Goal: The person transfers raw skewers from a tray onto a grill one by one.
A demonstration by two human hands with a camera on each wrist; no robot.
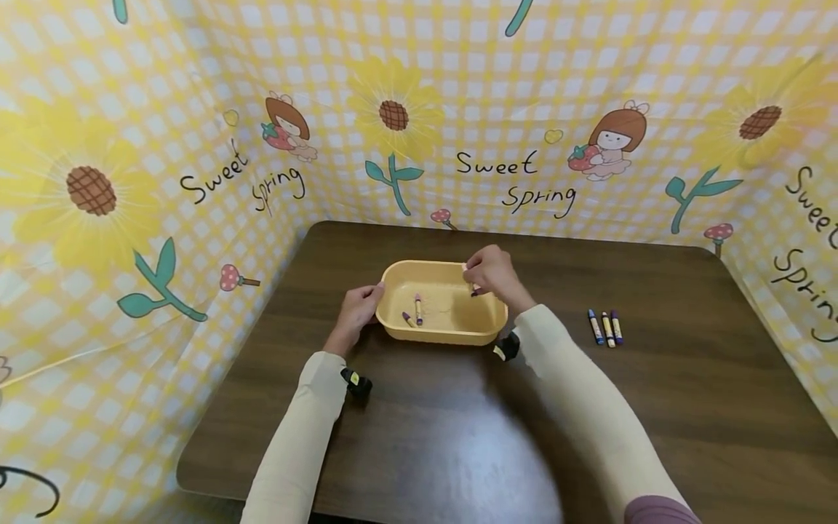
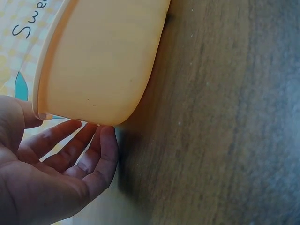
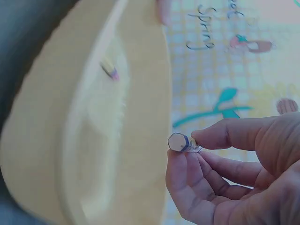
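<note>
1. Yellow-and-white checked fabric [image 1: 157, 44] across the upper frame and down the left edge; dark brown wood-look table [image 1: 419, 429] below.
2. Left of centre, bare left hand [image 1: 356, 309] at the left end of a pale-yellow, round-cornered plastic tub [image 1: 441, 337]: thumb at the rim, fingers bent against the outer wall, closed lightly. Probably best to steady without tipping.
3. Mid-frame, in the tub's left half: pink-tipped crayon with pale-yellow wrapper [image 1: 419, 311] and, just beside, purple-tipped crayon in a similar wrapper [image 1: 408, 319]. Better not to knock either.
4. Right of centre, bare right hand [image 1: 494, 273] above the tub's right end, pinching a slim six-sided crayon with a dark-blue band [image 3: 179, 142] between thumb and fingertips. Worth lowering near the tub floor before easing the pinch, wrist clear of the rim.
5. Middle right, on the table: blue-ended crayon [image 1: 595, 327], yellowish crayon [image 1: 608, 330] and dark purple crayon [image 1: 617, 327], close together.
</note>
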